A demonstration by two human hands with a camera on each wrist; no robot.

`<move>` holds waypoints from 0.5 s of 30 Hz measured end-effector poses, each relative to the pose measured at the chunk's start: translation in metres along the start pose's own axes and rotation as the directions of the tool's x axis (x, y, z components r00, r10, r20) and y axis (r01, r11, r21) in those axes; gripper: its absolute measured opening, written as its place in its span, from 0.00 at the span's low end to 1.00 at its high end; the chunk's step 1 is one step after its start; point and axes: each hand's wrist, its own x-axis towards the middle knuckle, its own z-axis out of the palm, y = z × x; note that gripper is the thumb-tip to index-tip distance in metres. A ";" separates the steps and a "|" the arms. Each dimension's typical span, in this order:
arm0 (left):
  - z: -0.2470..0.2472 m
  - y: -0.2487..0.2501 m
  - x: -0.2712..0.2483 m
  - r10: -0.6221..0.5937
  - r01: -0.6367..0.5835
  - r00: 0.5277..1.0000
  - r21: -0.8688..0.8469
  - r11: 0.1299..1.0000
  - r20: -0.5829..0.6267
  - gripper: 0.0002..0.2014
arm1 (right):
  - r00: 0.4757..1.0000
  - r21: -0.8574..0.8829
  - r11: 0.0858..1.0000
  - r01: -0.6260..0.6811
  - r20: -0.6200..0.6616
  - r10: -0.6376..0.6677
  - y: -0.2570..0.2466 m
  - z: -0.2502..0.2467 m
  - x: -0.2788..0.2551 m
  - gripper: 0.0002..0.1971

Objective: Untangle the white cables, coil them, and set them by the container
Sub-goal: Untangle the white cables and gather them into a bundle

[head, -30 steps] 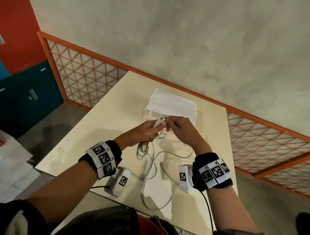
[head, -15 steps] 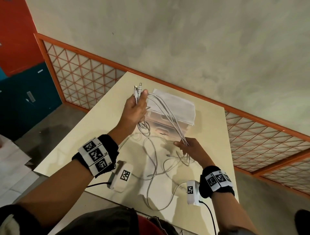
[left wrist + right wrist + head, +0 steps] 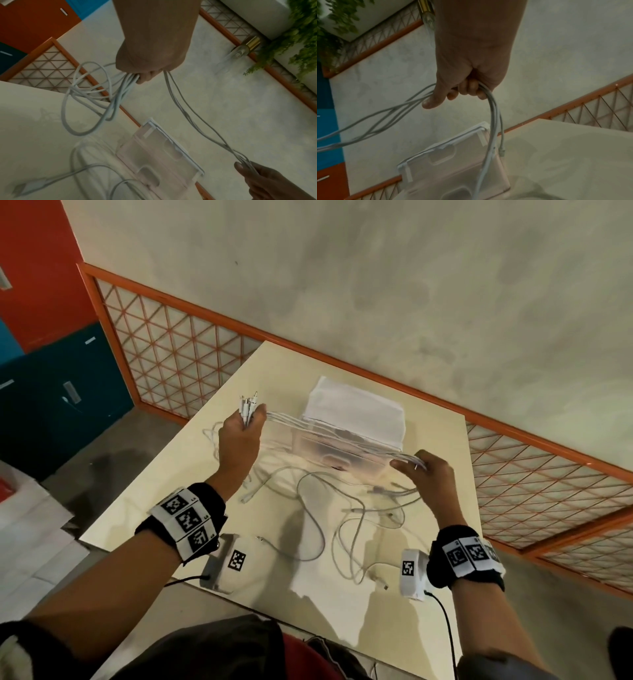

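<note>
White cables (image 3: 329, 436) are thin, light and floppy, stretched between both fists above the container (image 3: 352, 436). Left hand (image 3: 239, 436) grips the plug ends; right hand (image 3: 428, 470) curls around the strands. Best hold: near the plugs, firmly.

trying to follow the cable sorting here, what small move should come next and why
Probably slide the right hand further along the white cables, away from the left hand. The left hand grips the plug ends and the strands run between the hands over the container, but the rest lies looped on the table.
</note>
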 end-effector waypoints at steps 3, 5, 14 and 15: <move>0.000 -0.005 -0.001 0.000 0.001 1.000 0.033 0.999 -0.013 0.23 | 0.998 -0.122 0.992 0.039 0.051 -0.033 0.003 -0.001 0.004 0.18; 0.000 -0.006 -0.001 0.004 -0.004 1.000 0.049 0.999 0.008 0.22 | 0.995 -0.183 0.982 0.038 0.095 -0.021 0.014 0.002 0.003 0.17; -0.003 -0.015 -0.002 0.120 -0.140 0.988 0.214 0.967 0.100 0.23 | 0.864 -0.622 0.774 -0.118 0.320 0.389 0.079 0.030 -0.037 0.08; -0.002 -0.015 -0.002 0.129 -0.149 0.986 0.215 0.965 0.104 0.23 | 0.850 -0.658 0.745 -0.110 0.326 0.413 0.080 0.032 -0.040 0.08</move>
